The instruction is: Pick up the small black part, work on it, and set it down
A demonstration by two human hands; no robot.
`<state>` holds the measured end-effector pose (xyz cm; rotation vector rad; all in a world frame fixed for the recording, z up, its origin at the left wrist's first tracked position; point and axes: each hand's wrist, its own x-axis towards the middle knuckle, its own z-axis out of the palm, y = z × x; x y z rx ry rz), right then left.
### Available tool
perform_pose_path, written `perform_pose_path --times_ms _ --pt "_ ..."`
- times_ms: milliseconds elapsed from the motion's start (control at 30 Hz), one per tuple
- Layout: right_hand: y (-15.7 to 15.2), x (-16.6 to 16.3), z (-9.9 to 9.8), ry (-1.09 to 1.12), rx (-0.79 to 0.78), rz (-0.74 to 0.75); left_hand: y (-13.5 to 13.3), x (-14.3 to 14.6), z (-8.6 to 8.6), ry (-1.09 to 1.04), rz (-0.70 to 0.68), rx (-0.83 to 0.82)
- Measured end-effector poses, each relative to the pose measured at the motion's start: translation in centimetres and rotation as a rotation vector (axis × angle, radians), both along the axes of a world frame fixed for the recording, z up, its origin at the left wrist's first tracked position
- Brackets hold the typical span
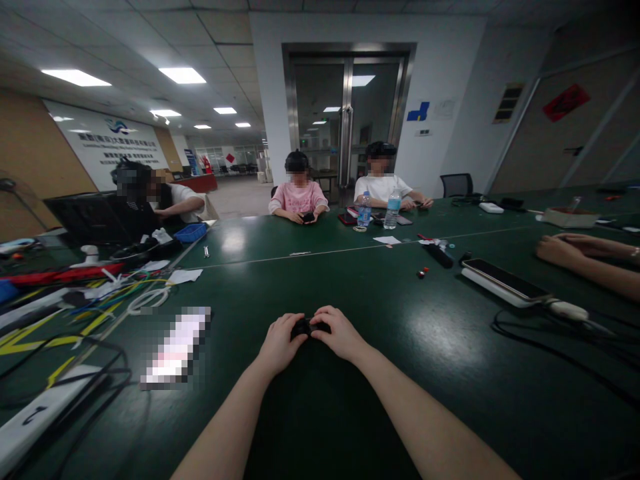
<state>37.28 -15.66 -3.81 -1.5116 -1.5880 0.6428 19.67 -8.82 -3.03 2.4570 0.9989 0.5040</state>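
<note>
In the head view, my left hand [281,342] and my right hand [341,333] meet just above or on the green table [320,280] in front of me. Between them is a small black object [302,327], partly covered by the fingers. The fingers of each hand curl round one side of it, thumbs toward me. I cannot make out its kind, or whether it is one piece or two. A lit phone-like thing [177,347], blurred out, lies to the left of my left hand.
On the left are tangled cables [150,300], a white power strip [45,413] and a blue basket [191,232]. A phone on a white block [503,283] lies right, near a co-worker's hands [563,252]. Bottles [393,210] stand far off by two seated people.
</note>
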Motion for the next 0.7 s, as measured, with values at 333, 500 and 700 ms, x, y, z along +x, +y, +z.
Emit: perform_pose_path --times_ms 333,500,700 --pt "-0.12 0.02 0.41 0.035 0.002 -0.016 -0.02 0.04 -0.03 0.002 0.008 -0.007" --pt "0.1 0.19 0.34 0.084 0.006 -0.025 0.19 0.01 -0.35 0.003 0.006 0.002" --pt "0.37 0.71 0.06 0.176 -0.045 -0.061 0.22 -0.02 -0.43 0.003 0.008 -0.005"
